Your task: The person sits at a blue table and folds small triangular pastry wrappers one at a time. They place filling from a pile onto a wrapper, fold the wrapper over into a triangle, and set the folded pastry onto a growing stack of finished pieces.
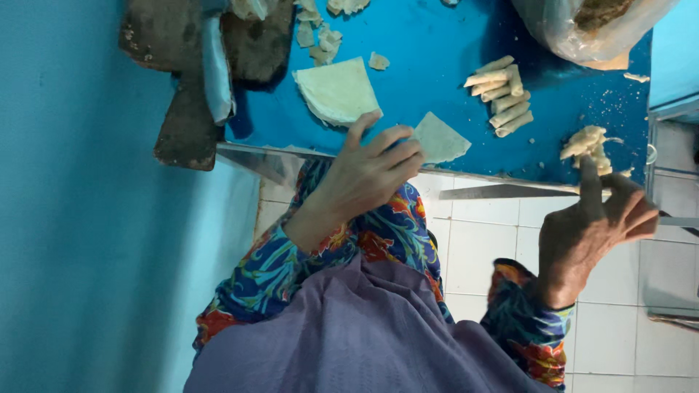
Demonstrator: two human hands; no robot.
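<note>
My left hand (368, 175) reaches over the front edge of the blue table (437, 44), and its fingertips pinch the left corner of a thin pale triangular pastry sheet (440, 138) lying flat. A stack of similar sheets (336, 91) sits just beyond it. My right hand (593, 229) is raised at the table's edge further right. A crumbly pale lump of filling (585, 145) is held at its index fingertip and thumb. Several rolled pastry sticks (504, 94) lie in a pile between the two hands, further back.
A clear plastic bag of brownish filling (590, 29) stands at the back right. Pastry scraps (320, 33) lie at the back. Worn dark patches (182, 80) mark the table's left end. Below are white floor tiles (480, 240), with a blue wall (80, 218) on the left.
</note>
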